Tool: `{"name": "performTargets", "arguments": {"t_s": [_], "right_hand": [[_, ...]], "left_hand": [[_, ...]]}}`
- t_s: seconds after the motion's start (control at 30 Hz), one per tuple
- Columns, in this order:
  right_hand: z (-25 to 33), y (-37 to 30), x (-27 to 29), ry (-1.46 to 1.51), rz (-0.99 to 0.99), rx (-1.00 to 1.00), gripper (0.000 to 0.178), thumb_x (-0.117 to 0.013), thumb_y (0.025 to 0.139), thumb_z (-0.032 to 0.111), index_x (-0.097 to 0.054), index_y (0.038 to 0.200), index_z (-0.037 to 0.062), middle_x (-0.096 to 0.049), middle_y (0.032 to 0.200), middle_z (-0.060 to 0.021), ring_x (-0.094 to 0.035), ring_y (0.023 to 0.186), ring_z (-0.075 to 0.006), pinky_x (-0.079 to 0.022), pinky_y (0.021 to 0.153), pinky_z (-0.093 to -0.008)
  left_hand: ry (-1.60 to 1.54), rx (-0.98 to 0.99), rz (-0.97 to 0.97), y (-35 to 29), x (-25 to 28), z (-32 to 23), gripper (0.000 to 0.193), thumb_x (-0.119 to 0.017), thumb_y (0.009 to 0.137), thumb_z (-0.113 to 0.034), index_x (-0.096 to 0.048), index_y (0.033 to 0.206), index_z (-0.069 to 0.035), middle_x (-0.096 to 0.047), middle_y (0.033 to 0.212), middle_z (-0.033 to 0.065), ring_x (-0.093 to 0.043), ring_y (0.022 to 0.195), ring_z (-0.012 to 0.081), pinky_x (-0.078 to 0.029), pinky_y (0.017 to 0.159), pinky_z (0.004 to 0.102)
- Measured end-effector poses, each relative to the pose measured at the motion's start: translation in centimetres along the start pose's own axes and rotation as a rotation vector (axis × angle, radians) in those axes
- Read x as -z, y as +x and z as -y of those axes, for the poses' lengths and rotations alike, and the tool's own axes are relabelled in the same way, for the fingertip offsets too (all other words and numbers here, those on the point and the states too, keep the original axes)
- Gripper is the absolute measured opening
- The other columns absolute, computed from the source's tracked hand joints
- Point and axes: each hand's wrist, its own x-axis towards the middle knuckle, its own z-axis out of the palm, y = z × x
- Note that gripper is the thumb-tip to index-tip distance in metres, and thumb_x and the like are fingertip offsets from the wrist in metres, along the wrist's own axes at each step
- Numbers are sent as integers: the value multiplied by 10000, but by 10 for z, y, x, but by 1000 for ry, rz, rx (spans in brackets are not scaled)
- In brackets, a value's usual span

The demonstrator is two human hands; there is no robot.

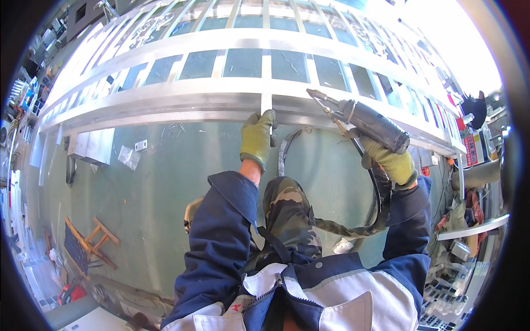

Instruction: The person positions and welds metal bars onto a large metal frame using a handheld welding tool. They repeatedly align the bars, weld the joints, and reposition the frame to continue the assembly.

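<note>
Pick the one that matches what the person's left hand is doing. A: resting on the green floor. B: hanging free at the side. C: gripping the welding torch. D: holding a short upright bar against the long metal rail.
D: the gloved left hand pinches the short upright bar where it meets the long metal rail, while the right hand holds the welding torch.

I count two gloved hands, the left hand (257,138) and the right hand (393,163), one welding torch (361,118) with one hose (353,226) running from it, one large metal gate frame (165,102), one folding wooden stool (88,243) on the floor, and one grey metal box (94,146)
</note>
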Motion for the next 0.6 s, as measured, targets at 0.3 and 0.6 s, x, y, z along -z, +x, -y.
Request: {"name": "performTargets", "arguments": {"t_s": [0.3,0.6], "right_hand": [[47,44,10,211,162,-361,400,-690,757,45,-713,1156,63,-714,1092,-90,-691,943,-295,-574,831,-366],[57,67,4,220,123,-115,275,-709,899,103,-704,1173,80,-663,857,-26,-599,712,-140,-503,647,-302]], "left_hand": [[-26,0,2,0,3,1,226,-695,977,-233,-686,1076,-30,-549,728,-14,-414,487,63,-334,454,243],[38,8,-23,-4,-4,-5,215,-702,949,-265,-673,962,-53,-576,724,3,-466,490,90,-388,466,271]]}}
